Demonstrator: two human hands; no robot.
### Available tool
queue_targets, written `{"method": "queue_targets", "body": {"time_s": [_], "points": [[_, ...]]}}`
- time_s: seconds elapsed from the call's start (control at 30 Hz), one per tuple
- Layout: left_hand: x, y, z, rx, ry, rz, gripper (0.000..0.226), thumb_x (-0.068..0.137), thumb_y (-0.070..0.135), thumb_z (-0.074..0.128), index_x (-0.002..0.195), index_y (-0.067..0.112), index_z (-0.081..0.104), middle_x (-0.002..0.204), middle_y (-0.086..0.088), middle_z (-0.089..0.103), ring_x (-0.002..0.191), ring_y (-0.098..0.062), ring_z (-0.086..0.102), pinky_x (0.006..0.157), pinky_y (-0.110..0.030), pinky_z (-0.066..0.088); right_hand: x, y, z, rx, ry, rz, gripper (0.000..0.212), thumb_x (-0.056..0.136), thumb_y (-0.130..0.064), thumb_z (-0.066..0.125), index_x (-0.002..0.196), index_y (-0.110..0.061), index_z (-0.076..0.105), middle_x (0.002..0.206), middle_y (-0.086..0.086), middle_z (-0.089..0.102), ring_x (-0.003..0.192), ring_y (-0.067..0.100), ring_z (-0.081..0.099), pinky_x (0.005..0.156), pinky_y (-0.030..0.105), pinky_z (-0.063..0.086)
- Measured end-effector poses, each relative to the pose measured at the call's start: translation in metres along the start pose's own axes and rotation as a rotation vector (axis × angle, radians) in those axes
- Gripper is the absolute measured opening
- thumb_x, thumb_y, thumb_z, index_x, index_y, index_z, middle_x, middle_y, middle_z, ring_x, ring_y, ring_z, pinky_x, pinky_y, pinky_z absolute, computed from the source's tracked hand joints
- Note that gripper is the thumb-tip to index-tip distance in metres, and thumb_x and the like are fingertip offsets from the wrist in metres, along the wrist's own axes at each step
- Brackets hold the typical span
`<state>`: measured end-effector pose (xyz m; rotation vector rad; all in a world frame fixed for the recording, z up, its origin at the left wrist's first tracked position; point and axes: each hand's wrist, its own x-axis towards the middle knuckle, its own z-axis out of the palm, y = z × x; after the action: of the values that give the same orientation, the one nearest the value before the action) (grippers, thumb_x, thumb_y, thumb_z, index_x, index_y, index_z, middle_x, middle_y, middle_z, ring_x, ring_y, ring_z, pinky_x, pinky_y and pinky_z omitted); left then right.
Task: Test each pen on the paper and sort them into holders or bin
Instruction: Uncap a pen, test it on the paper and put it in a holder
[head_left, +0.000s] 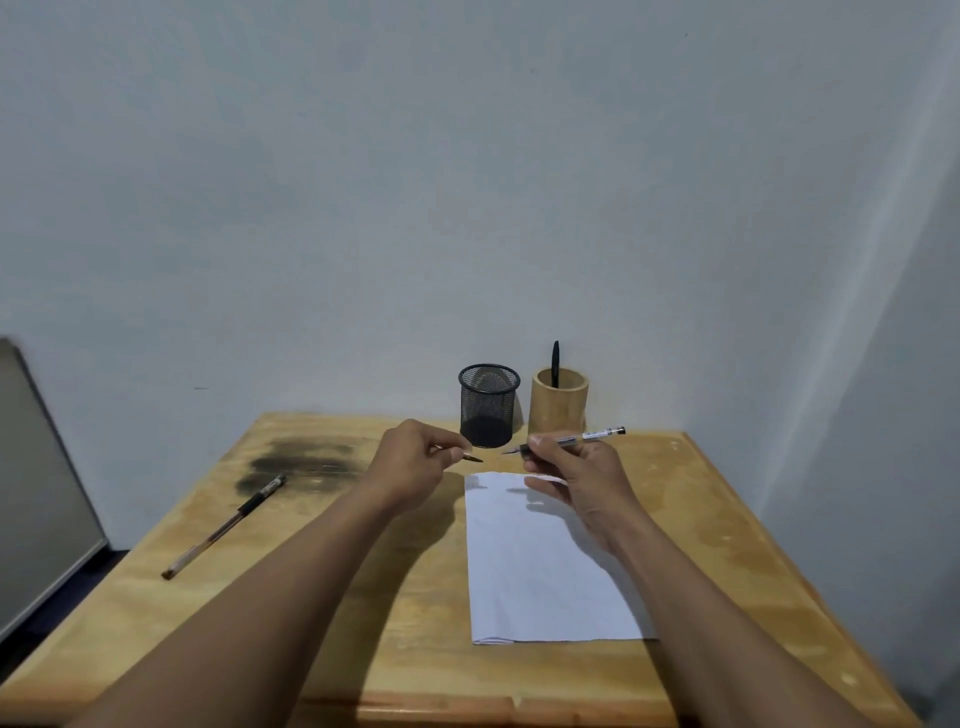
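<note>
My right hand (574, 475) grips a clear-barrelled pen (587, 438) above the far edge of the white paper (540, 566), with its bare tip pointing left. My left hand (415, 465) pinches a small brown pen cap (471, 458) a short gap from that tip. A black mesh holder (488, 405) and a bamboo holder (559, 402) stand behind my hands at the back of the table. A black pen (555, 362) stands upright in the bamboo holder. Another pen with a black grip (226, 525) lies diagonally on the table at the left.
The wooden table (363, 597) has a dark smudged stain (301, 462) at its back left. A pale wall rises directly behind the holders. A grey panel (36, 483) leans at the far left, off the table.
</note>
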<state>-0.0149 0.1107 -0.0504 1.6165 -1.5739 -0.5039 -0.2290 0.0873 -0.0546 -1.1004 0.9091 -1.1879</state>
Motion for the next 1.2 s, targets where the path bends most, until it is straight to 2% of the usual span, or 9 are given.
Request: {"method": "queue_targets", "body": {"time_s": [0.13, 0.23, 0.43, 0.57, 0.67, 0.8, 0.9, 1.03, 1.2], "points": [[0.01, -0.007, 0.012, 0.073, 0.07, -0.062, 0.014, 0.089, 0.019, 0.071, 0.1, 0.022, 0.08, 0.096, 0.002, 0.077, 0.087, -0.013, 0.065, 0.075, -0.022, 0.042, -0.001, 0.017, 0.009, -0.058, 0.037, 0.047, 0.017, 0.093, -0.019, 0.073, 0.09, -0.003, 0.076, 0.074, 0.009, 0.071, 0.067, 0.017, 0.066, 0.063, 0.032, 0.06], [0.013, -0.017, 0.019, 0.136, 0.1, -0.085, 0.016, 0.086, 0.021, 0.075, 0.101, 0.02, 0.079, 0.096, 0.0, 0.077, 0.088, -0.014, 0.068, 0.078, -0.024, 0.048, 0.001, 0.026, 0.01, -0.058, 0.054, 0.068, 0.02, 0.095, -0.015, 0.07, 0.095, 0.005, 0.075, 0.077, 0.013, 0.07, 0.072, 0.018, 0.064, 0.064, 0.03, 0.057], [0.027, -0.028, 0.037, 0.284, 0.115, -0.099, 0.007, 0.087, 0.025, 0.073, 0.086, 0.029, 0.078, 0.089, 0.006, 0.075, 0.089, -0.018, 0.065, 0.075, -0.03, 0.051, 0.006, 0.032, 0.009, -0.158, 0.052, 0.058, 0.017, 0.095, -0.017, 0.071, 0.088, -0.003, 0.077, 0.076, 0.013, 0.072, 0.071, 0.018, 0.066, 0.07, 0.032, 0.06], [0.032, -0.03, 0.038, 0.322, 0.13, -0.105, 0.009, 0.089, 0.033, 0.071, 0.093, 0.032, 0.079, 0.097, 0.005, 0.077, 0.095, -0.02, 0.065, 0.082, -0.035, 0.053, 0.01, 0.035, 0.007, -0.16, 0.059, 0.065, 0.018, 0.094, -0.018, 0.071, 0.089, -0.002, 0.077, 0.076, 0.015, 0.071, 0.071, 0.021, 0.066, 0.07, 0.032, 0.059], [0.024, -0.03, 0.031, 0.32, 0.148, -0.092, 0.017, 0.09, 0.039, 0.067, 0.103, 0.032, 0.077, 0.107, 0.003, 0.076, 0.101, -0.023, 0.064, 0.083, -0.037, 0.051, 0.009, 0.034, 0.006, -0.125, 0.043, 0.07, 0.018, 0.095, -0.014, 0.07, 0.088, 0.002, 0.075, 0.074, 0.015, 0.067, 0.068, 0.02, 0.062, 0.064, 0.031, 0.054], [-0.008, -0.033, 0.02, 0.372, 0.079, 0.028, 0.034, 0.089, 0.05, 0.056, 0.112, 0.031, 0.074, 0.117, 0.005, 0.073, 0.108, -0.022, 0.062, 0.088, -0.039, 0.051, 0.006, 0.03, 0.005, -0.158, 0.043, 0.076, 0.02, 0.096, -0.013, 0.068, 0.092, 0.005, 0.074, 0.074, 0.016, 0.066, 0.068, 0.02, 0.06, 0.058, 0.03, 0.052], [-0.032, -0.033, 0.017, 0.509, -0.053, 0.089, 0.056, 0.085, 0.067, 0.044, 0.126, 0.036, 0.065, 0.134, 0.006, 0.063, 0.123, -0.023, 0.054, 0.1, -0.044, 0.045, 0.003, 0.024, 0.003, -0.213, 0.011, 0.065, 0.022, 0.097, -0.012, 0.066, 0.095, 0.009, 0.072, 0.074, 0.016, 0.065, 0.065, 0.019, 0.058, 0.056, 0.029, 0.049], [-0.05, -0.035, 0.022, 0.586, -0.102, 0.117, 0.057, 0.087, 0.07, 0.042, 0.135, 0.043, 0.054, 0.147, -0.003, 0.052, 0.137, -0.025, 0.042, 0.111, -0.043, 0.033, -0.001, 0.023, 0.004, -0.283, 0.006, 0.041, 0.02, 0.098, -0.011, 0.063, 0.096, 0.007, 0.072, 0.073, 0.015, 0.067, 0.065, 0.018, 0.06, 0.054, 0.028, 0.049], [-0.051, -0.036, 0.024, 0.594, -0.133, 0.091, 0.057, 0.089, 0.07, 0.034, 0.142, 0.051, 0.042, 0.154, -0.002, 0.043, 0.144, -0.024, 0.03, 0.118, -0.047, 0.021, 0.005, 0.023, 0.012, -0.403, -0.025, -0.036, 0.014, 0.093, -0.012, 0.069, 0.084, -0.004, 0.075, 0.073, 0.014, 0.07, 0.067, 0.02, 0.065, 0.058, 0.034, 0.056]]}}
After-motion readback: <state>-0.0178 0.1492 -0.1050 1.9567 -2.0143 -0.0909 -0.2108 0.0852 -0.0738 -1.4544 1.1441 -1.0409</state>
